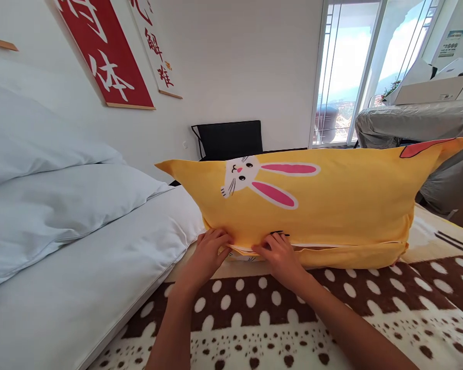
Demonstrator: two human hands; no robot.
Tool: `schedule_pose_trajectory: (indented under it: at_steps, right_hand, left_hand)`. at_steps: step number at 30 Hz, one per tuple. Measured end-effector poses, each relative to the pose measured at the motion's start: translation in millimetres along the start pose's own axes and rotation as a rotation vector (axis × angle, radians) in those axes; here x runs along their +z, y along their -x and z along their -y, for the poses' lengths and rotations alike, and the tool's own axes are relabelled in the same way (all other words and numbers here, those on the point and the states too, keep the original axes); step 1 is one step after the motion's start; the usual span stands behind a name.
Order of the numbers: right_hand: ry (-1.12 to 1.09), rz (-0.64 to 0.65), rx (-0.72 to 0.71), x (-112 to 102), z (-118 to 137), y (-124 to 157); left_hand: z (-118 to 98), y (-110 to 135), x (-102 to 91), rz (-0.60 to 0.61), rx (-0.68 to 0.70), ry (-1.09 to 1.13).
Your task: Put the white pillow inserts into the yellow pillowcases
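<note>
A yellow pillow [355,195] with a white rabbit print stands on its long side on the bed, its patterned face toward me. Along its lower part runs a long opening [339,245], with a thin white strip showing in it. At the left end of that opening, my left hand [212,252] pinches the edge of the yellow pillowcase. A short way to its right, my right hand [280,254] has bent fingers closed on the same edge. Between the two hands the cloth lies slightly folded. The fingertips are partly hidden.
Several white pillows [100,231] are stacked along the left side. A brown and cream dotted blanket [250,313] covers the bed. Behind stand a black chair [231,140] and, at right, a plastic-covered piece of furniture [420,121] with a box [432,91] on top.
</note>
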State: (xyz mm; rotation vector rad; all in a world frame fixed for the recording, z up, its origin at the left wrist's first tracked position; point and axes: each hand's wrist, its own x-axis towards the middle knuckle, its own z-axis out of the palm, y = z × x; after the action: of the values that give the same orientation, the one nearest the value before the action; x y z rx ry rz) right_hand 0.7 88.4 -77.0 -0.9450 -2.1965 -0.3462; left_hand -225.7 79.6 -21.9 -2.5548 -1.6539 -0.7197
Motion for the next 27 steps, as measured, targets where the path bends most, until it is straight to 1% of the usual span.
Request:
schedule_pose_trajectory:
  at_steps: [2,5,10,12,15,18,20,22,25,27]
  right_hand:
    - [0.016,0.003,0.026,-3,-3,-2]
    - [0.026,0.038,0.104,-12,-10,-5]
    - [0.054,0.117,0.245,-39,-27,-11]
    - [0.084,0.186,0.294,-52,-35,-12]
    - [0.131,0.327,0.378,-72,-44,-9]
    - [0.183,0.418,0.44,-84,-46,-2]
    - [0.233,0.43,0.419,-84,-42,1]
    - [0.306,0.411,0.39,-77,-37,3]
    - [0.405,0.332,0.39,-63,-34,2]
    - [0.429,0.271,0.391,-55,-37,1]
  left_hand:
    - [2,-1,1.3,-0.028,0.008,0.022]
    - [5,-3,0.2,-0.071,-0.015,0.069]
    - [6,-6,-1.8,-0.125,-0.056,0.141]
    - [5,-7,-0.6,-0.145,-0.08,0.151]
    - [0,-9,4.0,-0.178,-0.123,0.143]
    - [-5,-12,9.8,-0.182,-0.169,0.131]
    - [-7,-13,12.8,-0.176,-0.183,0.13]
    - [-7,-14,14.3,-0.166,-0.176,0.136]
    - [-4,-14,14.7,-0.17,-0.177,0.139]
    - [-3,-14,14.3,-0.191,-0.189,0.135]
